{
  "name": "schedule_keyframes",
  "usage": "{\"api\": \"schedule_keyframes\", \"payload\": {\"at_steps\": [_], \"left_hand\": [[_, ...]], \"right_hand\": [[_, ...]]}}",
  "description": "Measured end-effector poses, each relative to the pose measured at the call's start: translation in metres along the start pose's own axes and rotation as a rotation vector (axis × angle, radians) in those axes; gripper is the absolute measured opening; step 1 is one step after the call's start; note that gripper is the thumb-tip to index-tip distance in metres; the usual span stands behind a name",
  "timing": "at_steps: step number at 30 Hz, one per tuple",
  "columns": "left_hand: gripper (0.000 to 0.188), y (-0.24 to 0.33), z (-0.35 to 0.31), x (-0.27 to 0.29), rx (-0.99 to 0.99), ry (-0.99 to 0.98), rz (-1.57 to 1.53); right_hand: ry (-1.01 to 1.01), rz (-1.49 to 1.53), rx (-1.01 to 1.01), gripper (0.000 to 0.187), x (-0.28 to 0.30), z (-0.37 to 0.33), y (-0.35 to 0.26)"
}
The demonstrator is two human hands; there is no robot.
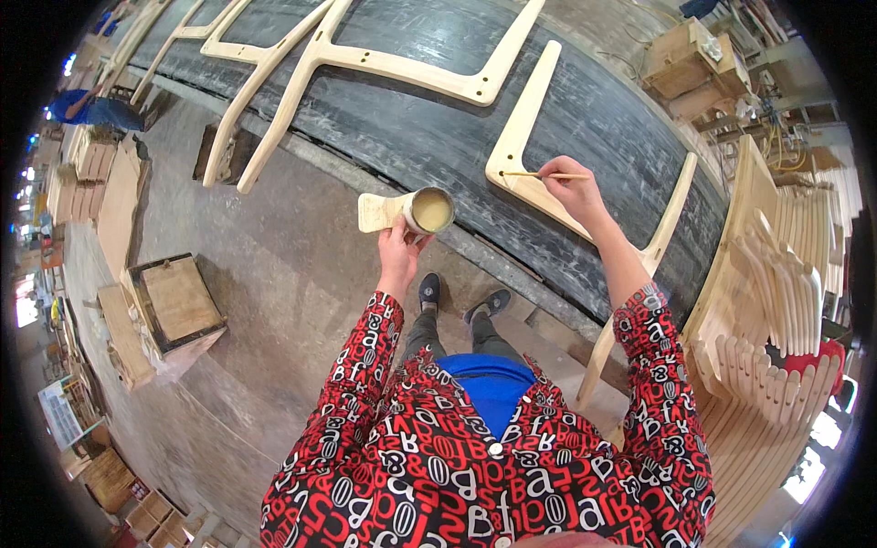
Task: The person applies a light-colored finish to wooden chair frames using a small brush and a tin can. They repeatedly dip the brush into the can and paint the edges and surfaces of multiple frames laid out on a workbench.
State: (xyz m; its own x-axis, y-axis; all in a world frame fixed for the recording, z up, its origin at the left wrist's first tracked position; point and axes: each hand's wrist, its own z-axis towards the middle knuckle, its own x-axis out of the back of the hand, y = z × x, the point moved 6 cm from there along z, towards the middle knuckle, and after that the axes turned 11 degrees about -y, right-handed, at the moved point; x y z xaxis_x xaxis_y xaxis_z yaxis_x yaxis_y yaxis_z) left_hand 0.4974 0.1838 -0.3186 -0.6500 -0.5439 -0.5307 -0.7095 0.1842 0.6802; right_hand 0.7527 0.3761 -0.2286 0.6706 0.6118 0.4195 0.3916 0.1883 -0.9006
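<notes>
My left hand (pixel 399 256) is closed round a small can (pixel 432 211) of cream-coloured liquid, held in front of me short of the table edge. A flat pale wooden piece (pixel 375 213) sticks out from the can's left side, by my fingers. In a pinch grip, my right hand (pixel 575 190) holds a thin wooden stick (pixel 525 173), perhaps a slim brush; its tip is too small to make out. That tip is at a dark hole near the corner of a pale wooden furniture frame (pixel 519 132). The frame lies on the dark-topped table (pixel 411 119).
More pale frames (pixel 402 73) lie along the table to the left, some legs overhanging its edge. A wooden box (pixel 178 301) stands on the floor at left. Shaped wooden parts (pixel 772 283) are stacked at right. Boxes (pixel 685 68) stand beyond the table. Far left, a person in blue (pixel 78 107).
</notes>
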Motion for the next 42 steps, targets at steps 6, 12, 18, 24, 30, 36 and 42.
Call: {"api": "schedule_keyframes", "payload": {"at_steps": [6,12,18,24,30,36,42], "left_hand": [[0.029,-0.008,0.026,-0.040,-0.007,-0.097,0.056],[0.028,-0.014,0.043,-0.059,-0.047,-0.069,0.224],[0.028,-0.038,0.041,-0.119,-0.006,-0.226,0.391],[0.025,-0.060,0.026,-0.161,0.070,-0.347,0.175],[0.026,-0.088,0.025,-0.189,0.156,-0.397,0.119],[0.026,-0.128,0.024,-0.232,0.256,-0.446,0.113],[0.026,-0.147,0.023,-0.248,0.264,-0.413,0.128]], "right_hand": [[0.500,0.775,-0.239,0.016,-0.009,-0.039,0.070],[0.549,1.019,-0.204,0.016,-0.027,-0.055,0.060],[0.366,0.573,-0.143,0.016,-0.007,-0.072,0.037],[0.580,1.178,-0.187,0.013,0.012,-0.132,0.064],[0.655,1.190,-0.005,0.007,0.045,-0.171,0.056],[0.896,1.289,-0.243,0.014,0.049,-0.195,0.097],[0.957,1.216,-0.289,0.020,0.073,-0.209,0.103]]}}
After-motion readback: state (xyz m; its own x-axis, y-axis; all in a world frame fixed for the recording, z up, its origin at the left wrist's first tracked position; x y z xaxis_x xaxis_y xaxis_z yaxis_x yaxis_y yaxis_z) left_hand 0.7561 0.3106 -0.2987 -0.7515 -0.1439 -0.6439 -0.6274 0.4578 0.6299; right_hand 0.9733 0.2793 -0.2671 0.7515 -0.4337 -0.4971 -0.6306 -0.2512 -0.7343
